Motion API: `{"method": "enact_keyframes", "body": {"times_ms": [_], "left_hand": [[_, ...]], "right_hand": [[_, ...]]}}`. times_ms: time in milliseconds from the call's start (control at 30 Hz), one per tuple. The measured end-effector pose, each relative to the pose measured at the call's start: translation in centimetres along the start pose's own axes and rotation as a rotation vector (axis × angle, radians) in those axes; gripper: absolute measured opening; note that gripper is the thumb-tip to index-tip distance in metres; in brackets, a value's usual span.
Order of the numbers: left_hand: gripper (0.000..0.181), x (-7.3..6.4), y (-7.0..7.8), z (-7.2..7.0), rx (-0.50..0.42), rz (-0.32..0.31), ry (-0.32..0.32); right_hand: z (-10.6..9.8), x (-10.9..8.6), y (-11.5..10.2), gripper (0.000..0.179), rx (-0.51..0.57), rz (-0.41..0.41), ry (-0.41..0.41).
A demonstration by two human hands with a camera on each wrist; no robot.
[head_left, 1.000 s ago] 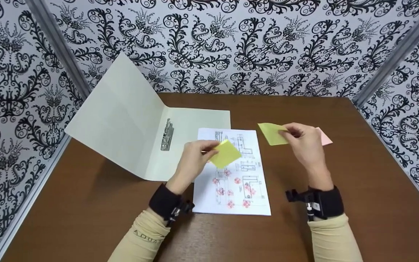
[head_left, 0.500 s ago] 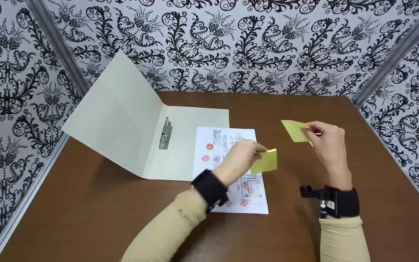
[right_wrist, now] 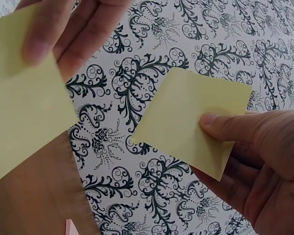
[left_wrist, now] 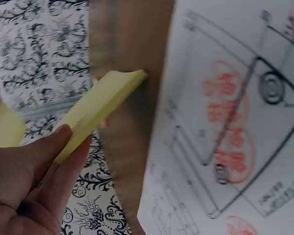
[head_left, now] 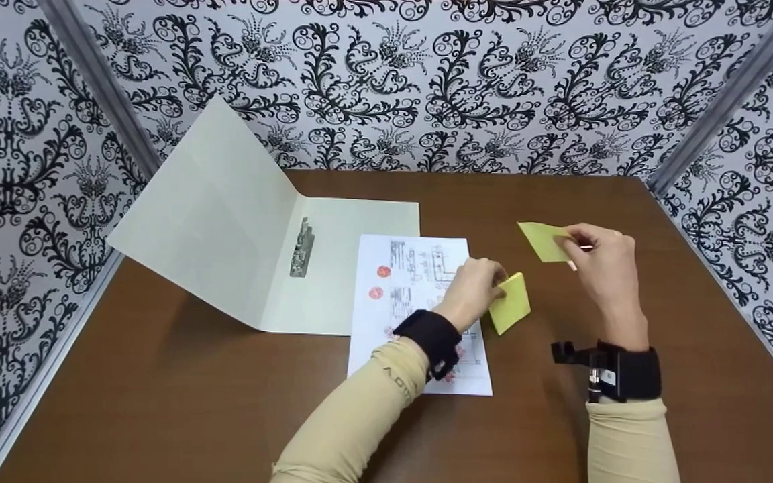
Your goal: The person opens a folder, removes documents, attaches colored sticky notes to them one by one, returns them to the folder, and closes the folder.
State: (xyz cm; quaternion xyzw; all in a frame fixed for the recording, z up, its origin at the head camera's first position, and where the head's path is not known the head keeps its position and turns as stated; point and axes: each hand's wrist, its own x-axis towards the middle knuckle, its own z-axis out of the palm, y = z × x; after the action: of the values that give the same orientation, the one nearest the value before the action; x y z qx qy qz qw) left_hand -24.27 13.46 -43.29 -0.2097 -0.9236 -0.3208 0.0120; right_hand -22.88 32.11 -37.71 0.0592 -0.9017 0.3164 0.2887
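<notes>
My left hand [head_left: 472, 290] pinches a thick pad of yellow sticky notes [head_left: 512, 306] over the right edge of the printed sheets. In the left wrist view, thumb and fingers grip one end of this pad [left_wrist: 100, 110], its layered edge showing. Farther right, my right hand [head_left: 606, 265] holds a yellow sticky note [head_left: 542, 241] up off the table. The right wrist view shows the thumb pressed flat on that note [right_wrist: 191, 117], with fingers behind it. Beneath my left forearm lie white sheets [head_left: 374, 335] with line drawings and red stamps; the arm hides part of them.
A pale folder [head_left: 209, 221] stands open at the left, its cover raised, with a metal clip [head_left: 302, 249] inside. The sheets lie beside and partly over it. A pink paper corner [right_wrist: 71, 228] shows low in the right wrist view. Patterned walls [head_left: 386, 87] enclose the brown table [head_left: 158, 402].
My left hand has carried the pad rightward from over the middle of the sheets to their right edge. My right hand has shifted right with its note, then stayed nearly still.
</notes>
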Motion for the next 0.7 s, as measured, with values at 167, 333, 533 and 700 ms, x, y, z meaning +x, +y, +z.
{"method": "enact_keyframes", "body": {"times_ms": [167,333,533,700], "left_hand": [[0.007,0.0,0.4,1.2,0.305,0.007,0.087],[0.018,0.2,0.7,1.9,0.448,0.007,0.137],[0.022,0.2,0.0,1.8,0.344,0.010,0.061],[0.014,-0.1,-1.1,0.0,0.135,0.021,0.047]], "right_hand": [[0.2,-0.1,-0.1,0.008,-0.001,-0.001,-0.018],[0.4,-0.1,-0.1,0.007,-0.002,-0.019,-0.018],[0.6,-0.1,0.0,0.008,-0.015,-0.038,-0.020],[1.0,-0.2,-0.2,0.007,-0.010,-0.032,-0.028]]}}
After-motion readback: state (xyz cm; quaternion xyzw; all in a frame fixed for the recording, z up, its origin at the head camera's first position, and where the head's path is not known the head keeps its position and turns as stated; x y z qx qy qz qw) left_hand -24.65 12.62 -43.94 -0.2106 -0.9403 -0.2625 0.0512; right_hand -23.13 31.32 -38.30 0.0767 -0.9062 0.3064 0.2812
